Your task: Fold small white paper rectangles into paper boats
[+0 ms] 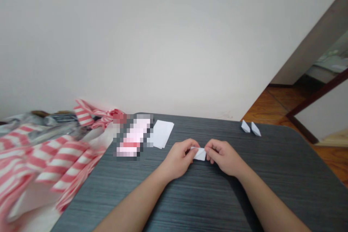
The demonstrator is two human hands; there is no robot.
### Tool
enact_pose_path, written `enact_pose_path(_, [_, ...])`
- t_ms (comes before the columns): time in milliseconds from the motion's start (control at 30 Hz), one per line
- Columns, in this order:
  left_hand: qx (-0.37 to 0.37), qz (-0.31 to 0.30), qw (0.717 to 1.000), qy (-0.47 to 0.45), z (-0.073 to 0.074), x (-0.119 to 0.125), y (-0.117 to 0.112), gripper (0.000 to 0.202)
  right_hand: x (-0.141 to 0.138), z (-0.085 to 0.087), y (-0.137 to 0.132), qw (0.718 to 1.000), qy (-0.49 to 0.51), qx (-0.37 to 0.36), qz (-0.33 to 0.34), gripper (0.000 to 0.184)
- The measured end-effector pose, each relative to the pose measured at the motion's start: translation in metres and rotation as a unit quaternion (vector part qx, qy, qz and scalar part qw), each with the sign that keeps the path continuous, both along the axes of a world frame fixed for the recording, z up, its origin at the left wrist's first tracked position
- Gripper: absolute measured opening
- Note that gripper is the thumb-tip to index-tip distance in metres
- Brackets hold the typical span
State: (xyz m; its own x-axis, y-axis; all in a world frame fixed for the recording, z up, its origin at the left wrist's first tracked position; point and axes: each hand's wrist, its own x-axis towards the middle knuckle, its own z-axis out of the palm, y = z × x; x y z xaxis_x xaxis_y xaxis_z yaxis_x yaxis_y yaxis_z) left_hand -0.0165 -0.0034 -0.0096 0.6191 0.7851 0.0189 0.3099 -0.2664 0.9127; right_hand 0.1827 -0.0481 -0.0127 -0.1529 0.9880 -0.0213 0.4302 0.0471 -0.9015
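Observation:
Between my two hands is a small folded piece of white paper (pixel 200 154), with a crease showing across its front. My left hand (pixel 179 158) pinches its left end between thumb and fingers. At the opposite end, the thumb and forefinger of my right hand (pixel 223 155) grip the upper right corner. Both hands are just over the middle of the dark table. A few white paper sheets (pixel 163 134) lie to the left, beyond my left hand. Two small folded white paper pieces, one at the left (pixel 245 127) and one at the right (pixel 255 129), stand near the far right edge.
A blurred-out pink and white flat object (pixel 134 136) lies on the dark wood-grain table (pixel 190 203) at the far left. Red-and-white striped cloth (pixel 62 159) is heaped beside the table's left edge. A pale wall (pixel 174 43) rises behind; wooden floor (pixel 262 107) shows at right.

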Motion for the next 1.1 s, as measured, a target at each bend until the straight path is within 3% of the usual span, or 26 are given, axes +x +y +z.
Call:
enact_pose_path(400, [-0.011,0.015,1.000,-0.015,-0.0058,-0.0001,0.0011,0.024,0.0030,-0.0057,0.0025,0.999,0.027,-0.001,-0.020,0.025])
enact_pose_path(600, [0.003,0.007,1.000,-0.003,-0.0060,0.0000,0.0010,0.024,0.0008,-0.0053,0.0008,1.000,-0.005,0.007,-0.012,0.016])
enact_pose_path(800, [0.001,0.006,1.000,0.004,-0.0031,-0.0002,0.0013,0.024,0.0017,-0.0044,0.0014,0.999,-0.038,0.035,-0.005,0.024])
enact_pose_path(1000, [0.002,0.001,1.000,0.003,-0.0017,-0.0002,0.0011,0.023,0.0001,-0.0057,0.0013,1.000,-0.009,0.026,0.002,0.011])
enact_pose_path(1100, [0.017,0.001,1.000,0.014,-0.0022,0.0004,0.0011,0.022,-0.0011,-0.0038,0.0002,0.999,-0.022,0.032,0.007,0.014])
